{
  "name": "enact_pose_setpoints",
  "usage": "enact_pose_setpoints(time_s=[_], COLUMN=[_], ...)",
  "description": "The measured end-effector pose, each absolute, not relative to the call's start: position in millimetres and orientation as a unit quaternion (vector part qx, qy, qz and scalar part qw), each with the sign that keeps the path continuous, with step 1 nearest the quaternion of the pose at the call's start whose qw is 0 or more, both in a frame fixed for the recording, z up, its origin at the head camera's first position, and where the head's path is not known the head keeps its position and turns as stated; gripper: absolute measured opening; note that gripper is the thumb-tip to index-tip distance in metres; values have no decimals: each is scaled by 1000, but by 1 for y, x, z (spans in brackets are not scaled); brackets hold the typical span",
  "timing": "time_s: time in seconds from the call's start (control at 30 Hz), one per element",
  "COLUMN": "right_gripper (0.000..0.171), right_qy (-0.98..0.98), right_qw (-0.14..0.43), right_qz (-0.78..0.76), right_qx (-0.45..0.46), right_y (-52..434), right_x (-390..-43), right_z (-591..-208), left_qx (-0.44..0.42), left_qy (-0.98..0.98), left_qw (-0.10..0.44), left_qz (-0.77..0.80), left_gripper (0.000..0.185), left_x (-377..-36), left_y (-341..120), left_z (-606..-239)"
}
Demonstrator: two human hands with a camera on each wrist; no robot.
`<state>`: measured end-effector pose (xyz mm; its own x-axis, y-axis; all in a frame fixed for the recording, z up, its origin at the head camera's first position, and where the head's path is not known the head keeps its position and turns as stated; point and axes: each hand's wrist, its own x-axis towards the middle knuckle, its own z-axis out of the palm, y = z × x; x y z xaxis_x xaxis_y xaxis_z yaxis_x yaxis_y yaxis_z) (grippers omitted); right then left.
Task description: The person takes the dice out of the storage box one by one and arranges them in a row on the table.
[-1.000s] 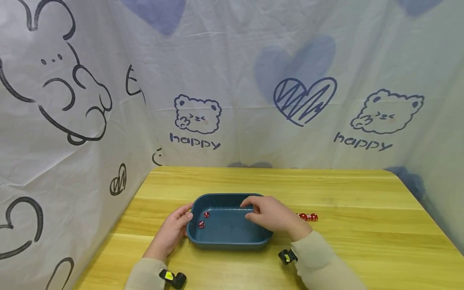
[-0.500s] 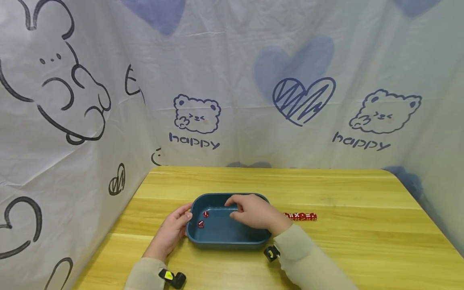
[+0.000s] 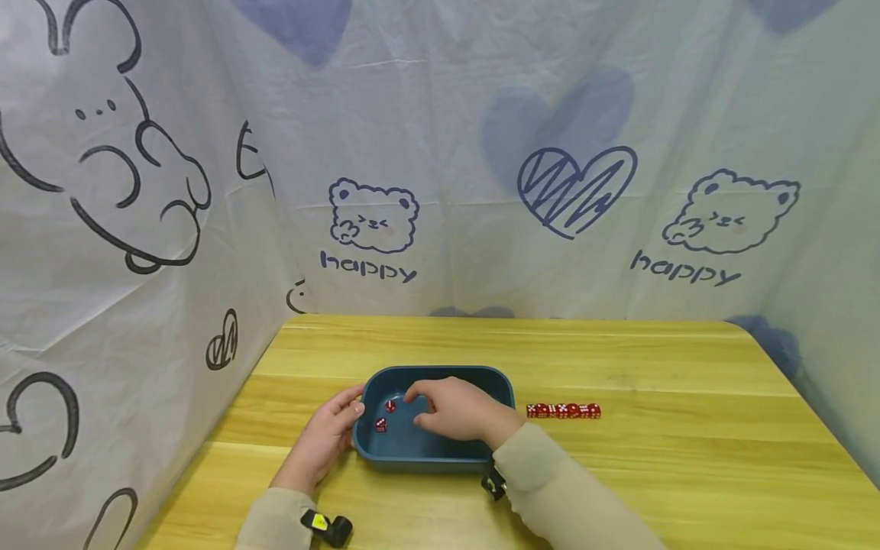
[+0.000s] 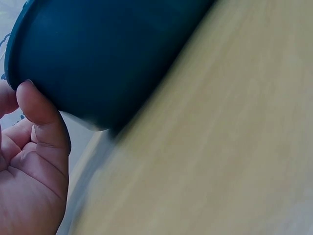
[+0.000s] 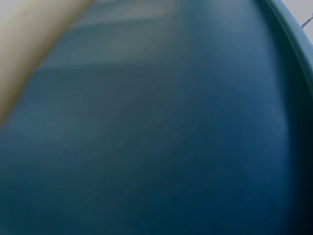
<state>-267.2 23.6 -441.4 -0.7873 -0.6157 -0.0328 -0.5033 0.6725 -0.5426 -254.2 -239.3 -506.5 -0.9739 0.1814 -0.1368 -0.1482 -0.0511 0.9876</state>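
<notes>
A dark blue plastic tray (image 3: 440, 462) with rounded corners rests on the table. My left hand (image 3: 326, 434) holds its left end, thumb by the rim; in the left wrist view the thumb (image 4: 43, 110) lies against the tray wall (image 4: 107, 54). Two red dice with white pips lie inside near that end, one die (image 3: 389, 406) farther back and another die (image 3: 381, 425) nearer the front. Over the tray reaches my right hand (image 3: 457, 409), thumb and index finger apart with nothing between them, the index fingertip close to the back die. The right wrist view shows mostly tray floor (image 5: 171, 122).
To the right of the tray, several red dice (image 3: 564, 411) form a straight row on the wooden table (image 3: 660, 466). Behind the table's far edge hangs a white curtain (image 3: 467, 229) with drawings, and another side of it runs along the left.
My right hand has moved left across the tray toward the two dice, uncovering the whole row of dice on the table. My left hand keeps its place on the tray.
</notes>
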Motion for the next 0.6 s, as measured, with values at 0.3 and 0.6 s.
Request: enact_pose_setpoints(time_s=[0.3, 0.6], right_gripper=[35, 34], right_qy=[900, 902], right_qw=[114, 133], right_qz=[-260, -244], right_qx=[-330, -331], right_y=[6, -12], right_x=[-268, -273], right_z=[-440, -444], left_qx=[16, 29], left_qy=[679, 680], left_qw=[116, 115], left_qz=[725, 723], left_gripper=[46, 47], left_x=[-253, -254], left_y=[-241, -241], left_z=[-506, -507])
